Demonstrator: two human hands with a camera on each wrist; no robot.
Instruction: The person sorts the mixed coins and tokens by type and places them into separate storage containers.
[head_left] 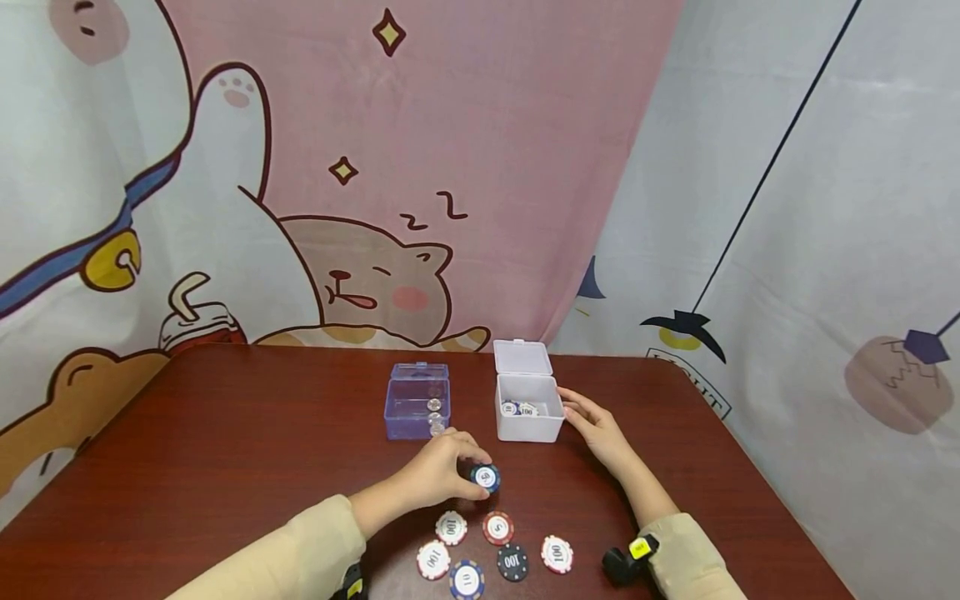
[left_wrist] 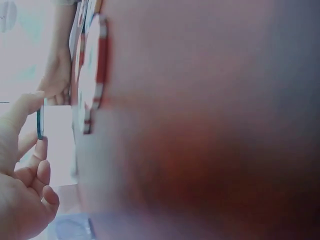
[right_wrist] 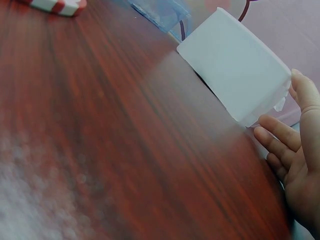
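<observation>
My left hand (head_left: pixel 447 472) pinches a dark blue-green poker chip (head_left: pixel 485 477) between thumb and fingers, its printed face up in the head view. In the left wrist view that chip (left_wrist: pixel 40 122) shows edge-on. My right hand (head_left: pixel 600 429) touches the right side of a white plastic box (head_left: pixel 529 429), whose lid stands open and which holds a few poker chips (head_left: pixel 528 410). The right wrist view shows the thumb at the top corner of the box (right_wrist: pixel 232 67) and the other fingers (right_wrist: pixel 280 131) fairly straight along its side.
A translucent blue box (head_left: pixel 408 425) with its lid up, holding several silvery round pieces (head_left: pixel 434 405), stands left of the white one. Nearer to me lie several loose chips, among them a red chip (head_left: pixel 498 527), a black chip (head_left: pixel 513 562) and a blue chip (head_left: pixel 467 580).
</observation>
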